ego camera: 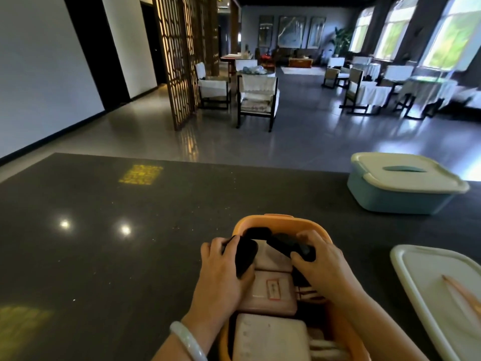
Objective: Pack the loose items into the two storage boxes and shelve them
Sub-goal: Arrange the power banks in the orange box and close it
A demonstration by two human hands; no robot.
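While both hands are busy over the orange box, the big dark counter (130, 243) fills most of the view. It is shiny, with two bright light spots on its left part. Behind it is a big room with chairs (256, 100) and bright windows.

On the far right of the counter sits the blue box (395, 196). Its pale lid is on, and the lid has a blue handle on top. Well apart from it, at the near right edge, lies a loose white lid (426, 287).

The orange box (263, 220) stands open at the near edge, right in front of the person. Inside it lie a pinkish case (270, 290) with a small red-edged label and, nearer, a white flat thing (270, 337). Striped things show along the right side, but I cannot tell what they are.

A black thing (257, 237) is held over the far part of the orange box. The left hand (223, 267) curls around its left end. The right hand (320, 259) curls around its right end. A pale bangle (186, 340) is on the left wrist.
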